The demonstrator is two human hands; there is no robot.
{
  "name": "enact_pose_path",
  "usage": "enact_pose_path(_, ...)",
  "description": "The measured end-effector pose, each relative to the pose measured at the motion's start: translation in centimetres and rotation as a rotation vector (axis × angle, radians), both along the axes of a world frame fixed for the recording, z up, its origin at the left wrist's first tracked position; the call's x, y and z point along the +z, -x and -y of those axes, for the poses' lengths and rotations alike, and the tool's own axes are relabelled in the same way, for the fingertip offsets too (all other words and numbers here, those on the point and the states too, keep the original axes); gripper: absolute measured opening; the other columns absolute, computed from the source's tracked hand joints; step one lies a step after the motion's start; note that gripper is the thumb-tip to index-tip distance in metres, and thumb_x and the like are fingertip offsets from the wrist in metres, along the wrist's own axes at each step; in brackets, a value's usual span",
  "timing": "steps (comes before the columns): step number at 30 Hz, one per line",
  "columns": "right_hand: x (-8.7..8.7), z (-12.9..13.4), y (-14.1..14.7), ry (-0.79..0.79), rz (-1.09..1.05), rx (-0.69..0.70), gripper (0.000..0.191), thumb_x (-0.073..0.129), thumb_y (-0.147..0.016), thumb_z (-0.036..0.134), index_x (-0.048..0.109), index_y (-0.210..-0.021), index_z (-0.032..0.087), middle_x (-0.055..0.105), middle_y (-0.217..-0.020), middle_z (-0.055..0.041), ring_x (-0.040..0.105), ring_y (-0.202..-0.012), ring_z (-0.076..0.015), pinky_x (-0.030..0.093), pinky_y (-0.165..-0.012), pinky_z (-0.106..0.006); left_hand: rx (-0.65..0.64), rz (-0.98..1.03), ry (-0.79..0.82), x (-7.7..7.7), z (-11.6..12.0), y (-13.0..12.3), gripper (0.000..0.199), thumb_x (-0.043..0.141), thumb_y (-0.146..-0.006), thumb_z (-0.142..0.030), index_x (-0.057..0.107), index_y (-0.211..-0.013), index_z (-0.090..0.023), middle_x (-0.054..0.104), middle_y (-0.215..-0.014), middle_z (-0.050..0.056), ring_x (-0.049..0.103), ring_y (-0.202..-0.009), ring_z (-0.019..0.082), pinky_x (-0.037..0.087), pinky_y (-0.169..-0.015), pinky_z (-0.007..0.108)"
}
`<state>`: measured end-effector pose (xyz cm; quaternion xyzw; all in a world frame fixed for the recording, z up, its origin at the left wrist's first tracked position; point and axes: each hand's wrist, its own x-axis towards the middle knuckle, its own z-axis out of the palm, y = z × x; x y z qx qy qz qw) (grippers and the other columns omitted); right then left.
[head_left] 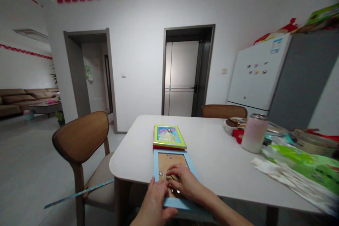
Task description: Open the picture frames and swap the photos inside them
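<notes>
From the head view I record a blue frame (156, 164) lying back side up at the near edge of the desk (212, 162), just in front of a green-rimmed picture (169, 136). A brown backing board (164, 164) sits inside the blue rim; metal fittings (168, 156) show at its top and left, with more beside the hands. The left hand (156, 195) rests over the frame's lower left, fingers close together. The right hand (185, 180) bends over the board, fingers drawn narrow. I cannot tell whether either hand grips a fitting, since the fingertips are bunched and partly hidden.

Progress, in my judgement: the board appears seated, and work on the fittings is under way, not finished. Whether they are being fixed or freed, I cannot establish. The top fitting is untouched. The green-rimmed picture lies face up and appears complete.
</notes>
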<state>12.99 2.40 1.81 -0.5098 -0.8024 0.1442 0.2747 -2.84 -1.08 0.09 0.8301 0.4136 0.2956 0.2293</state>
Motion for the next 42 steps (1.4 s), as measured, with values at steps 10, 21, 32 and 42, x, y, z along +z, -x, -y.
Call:
enact_pose_path(10, -1.2, -3.7, 2.3, -0.082, 0.155, -0.234, 0.021, 0.046, -0.072, 0.027, 0.065, -0.075, 0.020, 0.061, -0.080, -0.0042, 0.052, -0.078, -0.0145, 0.035, -0.068, -0.022, -0.007, -0.013, 0.020, -0.4, -0.2, 0.0, 0.042, 0.069, -0.053, -0.023, 0.053, -0.091, -0.019, 0.057, -0.093, 0.005, 0.050, -0.094, 0.022, 0.013, -0.099, 0.045)
enact_pose_path(21, -2.0, -7.4, -0.1, -0.049, 0.251, -0.455, 0.028, 0.041, -0.074, 0.033, 0.063, -0.090, 0.026, 0.056, -0.091, -0.0084, 0.049, -0.087, -0.0220, 0.035, -0.067, -0.031, -0.020, 0.024, 0.018, -0.3, -0.5, 0.0, 0.043, 0.072, -0.052, -0.023, 0.054, -0.090, -0.017, 0.057, -0.094, 0.006, 0.050, -0.093, 0.021, 0.013, -0.100, 0.045)
enact_pose_path(32, -0.4, -1.5, -3.1, 0.017, 0.178, -0.250, 0.038, 0.051, -0.064, 0.042, 0.061, -0.093, 0.020, 0.059, -0.093, -0.0072, 0.052, -0.085, -0.0190, 0.036, -0.073, -0.025, 0.006, -0.007, 0.008, -0.4, -0.9, -0.2, 0.047, 0.073, -0.050, -0.019, 0.052, -0.093, -0.017, 0.056, -0.092, 0.004, 0.050, -0.093, 0.019, 0.014, -0.100, 0.044)
enact_pose_path(42, 0.9, 0.1, -2.4, 0.018, 0.130, -0.238, 0.034, 0.051, -0.056, 0.020, 0.063, -0.088, 0.018, 0.063, -0.088, -0.0075, 0.055, -0.081, -0.0180, 0.038, -0.070, -0.023, 0.082, 0.136, 0.090, -0.5, -1.4, -0.4, 0.050, 0.062, -0.058, -0.019, 0.046, -0.105, -0.013, 0.031, -0.131, 0.015, 0.028, -0.120, 0.024, 0.023, -0.099, 0.035)
